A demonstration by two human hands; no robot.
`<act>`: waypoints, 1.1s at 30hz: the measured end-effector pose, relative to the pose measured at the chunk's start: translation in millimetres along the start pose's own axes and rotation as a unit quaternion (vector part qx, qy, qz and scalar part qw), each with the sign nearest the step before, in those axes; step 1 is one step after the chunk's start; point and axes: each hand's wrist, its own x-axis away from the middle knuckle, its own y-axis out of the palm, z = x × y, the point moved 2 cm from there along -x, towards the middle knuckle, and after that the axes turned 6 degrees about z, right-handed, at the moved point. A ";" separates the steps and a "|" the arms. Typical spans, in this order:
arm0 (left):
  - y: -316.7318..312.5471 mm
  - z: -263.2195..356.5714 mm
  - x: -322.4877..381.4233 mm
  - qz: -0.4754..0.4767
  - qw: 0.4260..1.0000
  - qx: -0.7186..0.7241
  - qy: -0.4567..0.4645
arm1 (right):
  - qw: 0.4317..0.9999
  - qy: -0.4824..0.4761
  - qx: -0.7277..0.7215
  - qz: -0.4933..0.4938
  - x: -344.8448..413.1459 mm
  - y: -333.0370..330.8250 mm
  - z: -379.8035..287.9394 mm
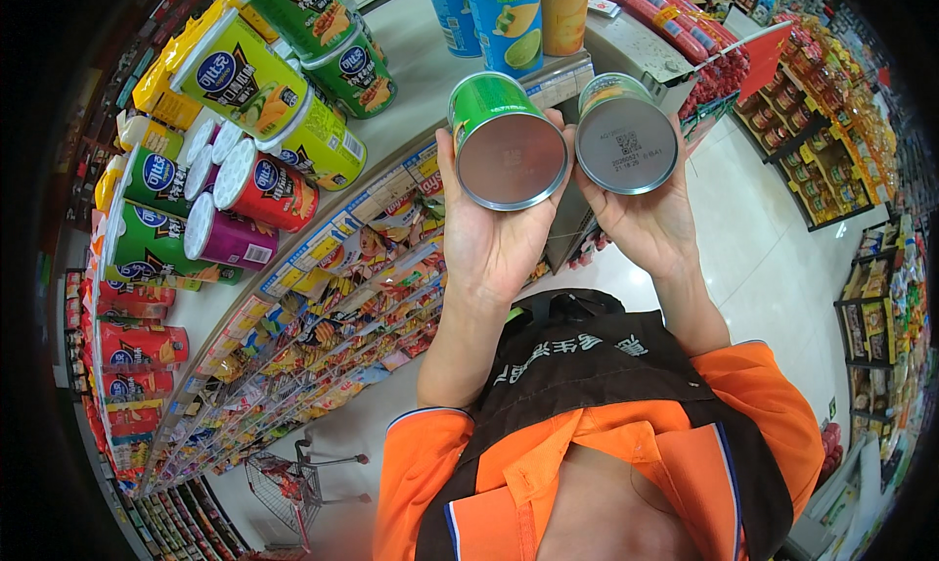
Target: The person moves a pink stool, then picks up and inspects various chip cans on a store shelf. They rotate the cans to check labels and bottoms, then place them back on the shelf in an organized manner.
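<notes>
My left hand (pixel 495 238) is wrapped round a green canister (pixel 511 154), its metal base turned up towards me. Beside it, my right hand (pixel 649 231) grips a second canister (pixel 626 143), also base up, with a small printed code on the metal. The two canisters are held side by side over the end of a shop shelf. Just behind them on the shelf stand a blue chip canister (pixel 506 29) and an orange one (pixel 565 18).
Stacked chip tubs, green (pixel 359 77), yellow-green (pixel 242 77), red (pixel 268 183) and purple (pixel 231 231), fill the shelf at left. Chip bags hang below the shelf edge (pixel 330 245). A small red flag (pixel 763 58) juts out at right. A shopping cart (pixel 286 488) stands at lower left.
</notes>
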 end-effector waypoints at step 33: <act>-0.3 0.6 -1.9 -0.002 1.000 -0.002 0.002 | 0.998 -0.027 0.016 0.054 -1.5 6.9 1.8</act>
